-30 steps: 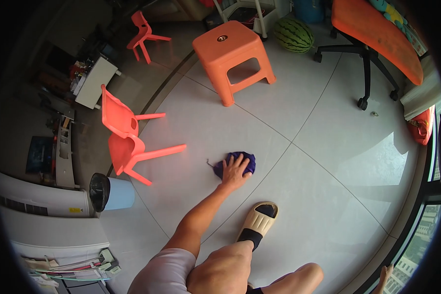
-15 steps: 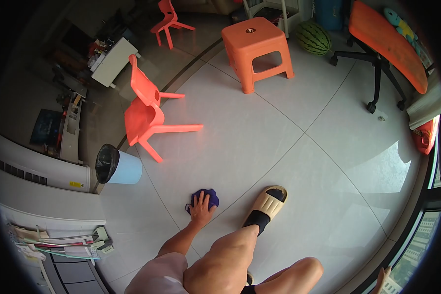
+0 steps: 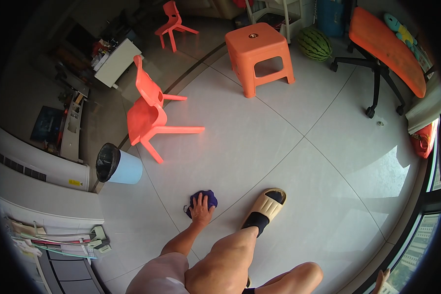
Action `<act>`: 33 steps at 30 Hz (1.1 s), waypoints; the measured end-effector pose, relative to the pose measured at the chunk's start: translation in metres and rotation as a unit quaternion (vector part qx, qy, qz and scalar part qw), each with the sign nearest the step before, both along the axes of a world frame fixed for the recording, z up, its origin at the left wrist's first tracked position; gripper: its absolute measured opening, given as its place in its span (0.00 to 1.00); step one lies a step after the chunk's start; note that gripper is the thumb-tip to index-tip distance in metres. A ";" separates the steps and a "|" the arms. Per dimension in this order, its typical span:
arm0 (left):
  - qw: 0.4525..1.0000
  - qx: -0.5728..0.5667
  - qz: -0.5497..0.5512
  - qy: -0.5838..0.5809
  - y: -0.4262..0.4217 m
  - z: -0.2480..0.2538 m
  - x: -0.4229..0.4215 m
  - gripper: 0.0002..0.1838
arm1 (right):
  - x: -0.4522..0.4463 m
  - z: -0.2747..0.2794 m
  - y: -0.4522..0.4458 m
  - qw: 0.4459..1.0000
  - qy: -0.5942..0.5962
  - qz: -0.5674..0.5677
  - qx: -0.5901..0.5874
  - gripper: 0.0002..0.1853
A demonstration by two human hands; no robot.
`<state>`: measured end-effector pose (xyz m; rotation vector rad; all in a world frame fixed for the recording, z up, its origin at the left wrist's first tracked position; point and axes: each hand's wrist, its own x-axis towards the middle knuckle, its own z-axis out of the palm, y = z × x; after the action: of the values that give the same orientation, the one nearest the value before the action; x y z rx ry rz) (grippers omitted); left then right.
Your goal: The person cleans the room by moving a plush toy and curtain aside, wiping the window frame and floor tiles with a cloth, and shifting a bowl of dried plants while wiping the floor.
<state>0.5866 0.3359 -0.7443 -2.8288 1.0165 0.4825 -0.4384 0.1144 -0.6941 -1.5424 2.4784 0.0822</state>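
Observation:
My left hand (image 3: 200,211) lies spread on a bunched dark purple cloth (image 3: 209,198) on the tiled floor (image 3: 259,147), its fingers stretched over the top and pressing it down. The cloth's edge and a thin loop stick out to the left of the fingers. At the lower right edge of the view, part of my right hand (image 3: 383,281) shows by the window frame (image 3: 402,262), fingers stretched upward and nothing seen in them. Whether it touches the frame I cannot tell. Between the hands, my foot wears a beige slipper (image 3: 267,208).
A red child's chair (image 3: 144,117) and a light blue bin (image 3: 128,167) stand to the left. Ahead are an orange stool (image 3: 257,44), a watermelon (image 3: 314,44) and an orange wheeled chair (image 3: 384,49). A second red chair (image 3: 173,22) stands farther back.
My left hand and the purple cloth have shifted very slightly left. The view has tilted a little, so the furniture sits slightly lower. My right hand stays by the window.

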 end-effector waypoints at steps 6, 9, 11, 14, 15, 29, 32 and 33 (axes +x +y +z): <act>1.000 -0.001 -0.009 -0.005 0.002 -0.003 0.001 0.38 | 0.001 0.001 -0.001 1.000 -0.005 -0.002 0.003 0.23; 1.000 -0.005 -0.010 -0.002 0.003 -0.003 0.001 0.38 | 0.003 0.002 -0.004 1.000 -0.008 -0.002 0.004 0.23; 1.000 -0.013 -0.012 0.001 0.003 -0.004 0.001 0.38 | 0.007 0.001 -0.004 1.000 -0.012 -0.004 0.005 0.23; 1.000 -0.003 -0.009 -0.003 0.000 -0.003 0.000 0.39 | 0.016 -0.005 -0.012 1.000 -0.020 -0.009 0.009 0.23; 1.000 -0.005 -0.015 0.000 0.000 -0.001 0.000 0.39 | 0.019 -0.006 -0.013 1.000 -0.021 -0.016 0.016 0.23; 1.000 0.005 -0.001 -0.001 -0.001 -0.008 -0.001 0.38 | 0.022 0.005 -0.023 0.998 -0.041 -0.029 0.025 0.23; 1.000 0.008 0.005 0.009 -0.002 -0.005 -0.001 0.38 | 0.022 0.004 -0.022 0.998 -0.049 -0.032 0.025 0.23; 1.000 0.009 0.005 0.010 -0.002 -0.005 0.000 0.38 | 0.021 0.004 -0.021 0.998 -0.052 -0.033 0.024 0.23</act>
<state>0.5862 0.3342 -0.7498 -2.8209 0.9959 0.5182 -0.4173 0.0931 -0.6905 -1.4083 2.4249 0.0483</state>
